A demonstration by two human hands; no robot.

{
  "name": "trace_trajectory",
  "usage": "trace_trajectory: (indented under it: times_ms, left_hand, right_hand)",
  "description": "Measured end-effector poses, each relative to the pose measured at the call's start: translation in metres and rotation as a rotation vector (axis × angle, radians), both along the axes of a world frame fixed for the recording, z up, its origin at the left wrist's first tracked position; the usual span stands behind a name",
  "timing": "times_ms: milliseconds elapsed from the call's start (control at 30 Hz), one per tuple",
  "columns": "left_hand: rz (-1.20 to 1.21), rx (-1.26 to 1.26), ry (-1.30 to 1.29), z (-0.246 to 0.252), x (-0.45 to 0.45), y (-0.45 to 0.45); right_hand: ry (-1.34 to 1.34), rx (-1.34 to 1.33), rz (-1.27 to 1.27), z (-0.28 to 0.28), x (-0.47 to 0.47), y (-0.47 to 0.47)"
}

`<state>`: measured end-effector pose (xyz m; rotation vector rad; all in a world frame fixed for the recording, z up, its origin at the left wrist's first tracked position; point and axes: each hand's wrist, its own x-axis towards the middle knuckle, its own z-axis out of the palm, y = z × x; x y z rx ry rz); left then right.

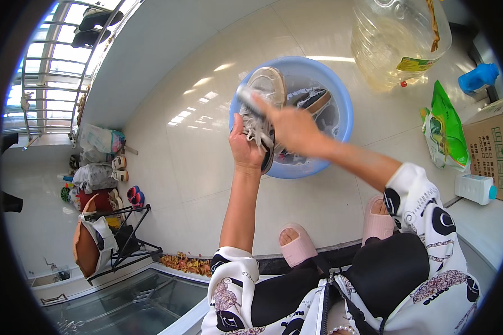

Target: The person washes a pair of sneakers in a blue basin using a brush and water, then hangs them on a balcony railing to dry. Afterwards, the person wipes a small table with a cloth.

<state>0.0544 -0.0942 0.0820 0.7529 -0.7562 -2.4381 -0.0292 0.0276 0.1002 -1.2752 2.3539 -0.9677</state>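
My left hand (246, 144) holds a light grey lace-up shoe (267, 86) from beneath, toe pointing away from me, over the left side of a blue plastic basin (347, 111). In my right hand (297, 130) is a pale-backed scrubbing brush (249, 100), blurred, against the upper of the shoe near its laces. Cloudy, sudsy water fills the basin's lower part. Another shoe (318, 101), dark with a tan sole edge, lies in that water. More of the basin's contents are partly hidden behind my right hand and the held shoe.
A large clear plastic jug (392, 50) stands beyond the basin at right. Further right are a green bag (446, 134), a blue bottle (478, 78), a white bottle (474, 188) and a cardboard box (488, 155). Shoes, bags and a folding chair (125, 245) are at left. Pink slippers (298, 249) are on my feet.
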Motion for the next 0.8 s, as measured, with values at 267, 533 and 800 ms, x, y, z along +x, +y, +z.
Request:
trace_trajectory:
  times_ms: [267, 533, 800]
  left_hand:
    - [0.004, -0.053, 0.036, 0.013, -0.004, -0.002]
    - [-0.095, -0.1, 0.142, 0.012, -0.004, -0.011]
    - [-0.068, -0.024, 0.172, 0.011, -0.004, -0.014]
  right_hand:
    - [0.011, -0.084, 0.045, -0.006, 0.013, 0.001]
    - [-0.064, -0.04, -0.049, 0.006, -0.004, -0.007]
    - [-0.023, -0.116, -0.116, -0.003, -0.017, -0.009]
